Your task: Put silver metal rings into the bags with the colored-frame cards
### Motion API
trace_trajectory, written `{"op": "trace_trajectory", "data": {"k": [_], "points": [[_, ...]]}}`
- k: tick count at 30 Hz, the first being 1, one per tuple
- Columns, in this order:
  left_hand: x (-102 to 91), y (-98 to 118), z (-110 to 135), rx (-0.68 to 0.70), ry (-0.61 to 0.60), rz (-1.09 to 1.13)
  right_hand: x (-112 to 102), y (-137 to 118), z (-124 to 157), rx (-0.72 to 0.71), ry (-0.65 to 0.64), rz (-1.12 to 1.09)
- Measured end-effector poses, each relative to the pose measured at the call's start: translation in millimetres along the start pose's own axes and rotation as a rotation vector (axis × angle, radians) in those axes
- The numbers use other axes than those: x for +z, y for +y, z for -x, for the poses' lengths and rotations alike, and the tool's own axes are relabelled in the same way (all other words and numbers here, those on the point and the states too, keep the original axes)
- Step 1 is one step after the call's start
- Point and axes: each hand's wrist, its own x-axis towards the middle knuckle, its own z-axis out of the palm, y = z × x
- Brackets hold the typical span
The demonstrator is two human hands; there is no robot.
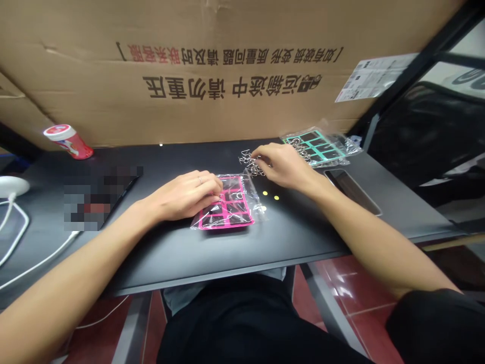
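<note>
My left hand lies on a clear plastic bag with a pink-framed sheet of dark panels inside. Its fingers are bent and pressed together on the bag; the fingertips are partly hidden. A small metal ring shows on the bag, right of these fingers. Farther back, my right hand reaches into a pile of shiny metal wire pieces, with thumb and fingers curled in a pinch. What exactly sits between those fingertips is too small to make out. Small yellow discs lie just in front.
A teal-framed bagged sheet with metal rings on it sits back right, near a phone. At left are a red-and-white bottle, a blurred-out device and white cables. A cardboard panel stands behind.
</note>
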Motion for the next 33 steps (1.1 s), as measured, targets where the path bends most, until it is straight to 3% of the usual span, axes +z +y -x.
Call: {"op": "trace_trajectory", "data": {"k": [3, 8, 12, 23, 33], "points": [[0.1, 0, 0, 0.001, 0.004, 0.007, -6, -7, 1, -0.104, 0.035, -0.086], [-1.2, 2, -1, -0.01, -0.008, 0.002, -12, -29, 7, -0.417, -0.216, -0.332], [-2.2, 3, -2, 0.011, 0.013, 0.0, -3, -42, 9, -0.535, -0.285, -0.373], [0.0, 1, -2, 0.012, 0.008, 0.004, -4, -40, 1, -0.451, -0.378, -0.329], [1.8, -1, 0, -0.007, -0.018, 0.016, -3, -23, 2, -0.253, -0.379, -0.052]]}}
